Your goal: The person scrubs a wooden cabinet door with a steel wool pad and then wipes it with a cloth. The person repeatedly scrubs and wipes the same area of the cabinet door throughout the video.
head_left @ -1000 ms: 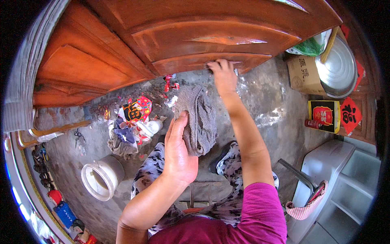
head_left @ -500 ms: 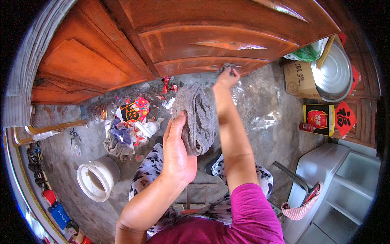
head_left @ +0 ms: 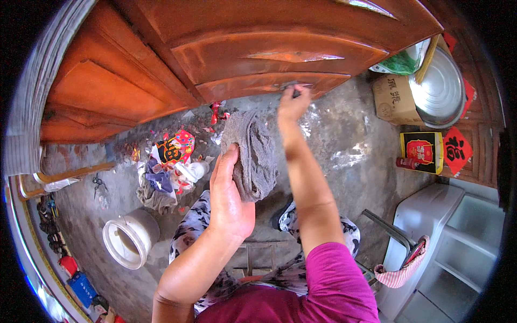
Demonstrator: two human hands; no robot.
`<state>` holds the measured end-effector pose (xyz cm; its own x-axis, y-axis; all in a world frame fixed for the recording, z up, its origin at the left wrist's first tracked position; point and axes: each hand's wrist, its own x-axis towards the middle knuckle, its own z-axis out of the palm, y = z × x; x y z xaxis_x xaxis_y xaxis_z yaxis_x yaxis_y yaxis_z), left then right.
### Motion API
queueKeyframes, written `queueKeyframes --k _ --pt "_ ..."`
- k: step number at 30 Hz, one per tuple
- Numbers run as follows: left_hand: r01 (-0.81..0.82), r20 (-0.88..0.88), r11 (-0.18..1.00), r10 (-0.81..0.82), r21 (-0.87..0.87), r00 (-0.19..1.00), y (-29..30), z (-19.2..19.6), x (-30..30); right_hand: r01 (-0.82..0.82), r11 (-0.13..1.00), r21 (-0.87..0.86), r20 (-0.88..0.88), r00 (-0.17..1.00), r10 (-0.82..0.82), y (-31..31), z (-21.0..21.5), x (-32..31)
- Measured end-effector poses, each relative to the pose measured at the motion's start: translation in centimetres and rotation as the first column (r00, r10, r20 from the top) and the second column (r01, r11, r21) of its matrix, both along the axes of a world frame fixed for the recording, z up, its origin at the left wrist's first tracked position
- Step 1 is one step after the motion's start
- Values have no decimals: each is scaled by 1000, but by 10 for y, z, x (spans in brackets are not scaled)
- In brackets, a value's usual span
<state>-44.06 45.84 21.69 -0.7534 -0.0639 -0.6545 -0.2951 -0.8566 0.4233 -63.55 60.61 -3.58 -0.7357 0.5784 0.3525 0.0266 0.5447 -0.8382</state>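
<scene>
A folded grey cloth (head_left: 252, 159) rests upright in my left hand (head_left: 230, 202), the thumb lying against its near face and the fingers behind it. My right hand (head_left: 294, 106) reaches forward to the lowest drawer front (head_left: 231, 89) of the reddish-brown wooden cabinet (head_left: 215, 24). Its fingers are closed on a small dark grey wad (head_left: 296, 93) like steel wool, pressed to the wood beside the drawer's carved handle. The fingertips are blurred there, and most of the wad is hidden.
At left stand a white bucket (head_left: 131, 239) with murky liquid and a heap of rags (head_left: 161, 177) among paper scraps. A cardboard box (head_left: 396, 99), a metal lid (head_left: 439, 89) and a white shelved unit (head_left: 431, 220) stand at right. Scissors (head_left: 98, 183) lie on the floor.
My right hand has shifted slightly left along the drawer front, with the wad now mostly covered by the fingers. The cloth stays in my left hand; the whole view has shifted a little.
</scene>
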Motion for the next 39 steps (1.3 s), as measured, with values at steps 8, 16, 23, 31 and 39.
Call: queueKeyframes --k 8,16,23,31,39 --pt "45 -2 999 -45 6 999 0 2 -1 -169 985 15 24 985 169 -64 22 28" --pt "-6 22 1000 6 -10 1000 -3 0 -1 189 916 -354 -76 970 -229 30 -17 -16" --pt "34 -8 999 -34 -2 999 -1 -3 2 -81 948 -308 -93 994 55 -74 -11 24" --pt "-8 -25 999 9 36 1000 0 0 0 -327 922 205 -26 940 339 -86 31 42" --pt "-48 52 998 46 45 998 7 1 0 -441 754 487 215 897 386 -27 23 22"
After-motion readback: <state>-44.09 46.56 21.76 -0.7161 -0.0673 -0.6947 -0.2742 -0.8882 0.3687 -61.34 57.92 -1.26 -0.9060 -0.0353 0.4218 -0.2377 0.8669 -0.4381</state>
